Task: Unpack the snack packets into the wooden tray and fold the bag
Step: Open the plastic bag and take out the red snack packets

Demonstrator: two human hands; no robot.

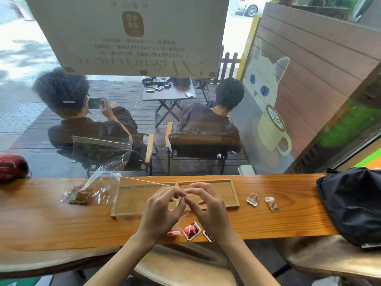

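A shallow wooden tray [235,195] with two compartments lies on the wooden counter, and nothing lies in either one. My left hand [162,209] and my right hand [206,205] meet just above its near rim, both pinching the thin edge of a clear plastic bag [144,182]. Below my hands, red snack packets [191,231] lie near the counter's front edge, seemingly inside clear plastic. Two brown-and-white packets [253,199] lie loose right of the tray. Left of it, a second clear zip bag [103,162] stands up with brown snacks [80,196] at its bottom.
A black fabric bag [350,203] fills the counter's right end and a red pouch [12,166] sits at the far left. A window pane rises directly behind the counter, with two seated people outside. A padded stool [185,269] is below me.
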